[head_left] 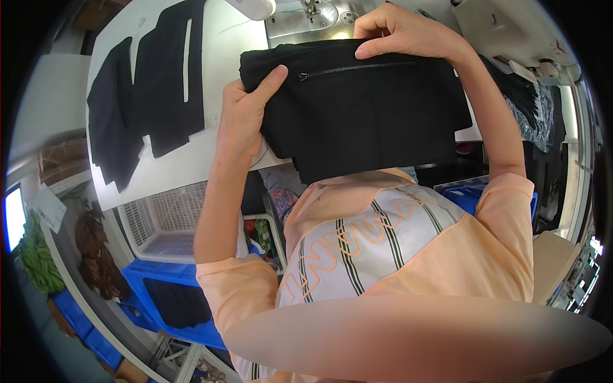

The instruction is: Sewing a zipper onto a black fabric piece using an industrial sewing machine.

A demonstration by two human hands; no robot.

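I hold a black fabric piece (364,121) with a metal zipper (354,68) across its upper part, at the front of a white sewing table (220,83). My left hand (249,108) grips its upper left side, thumb on the front face. My right hand (399,35) grips the top edge at the right, thumb on the front and fingers curled behind. Just beyond the fabric is a sewing machine's metal bed (306,22). More black cut pieces (166,83) lie flat on the table at the left.
A white plastic basket (159,226) and a blue crate (140,274) with dark fabric stand below the table's left front. Another blue bin (460,191) is at the right, with plastic-wrapped dark material (536,112) and cardboard (552,262). Green and brown bundles (38,255) sit far left.
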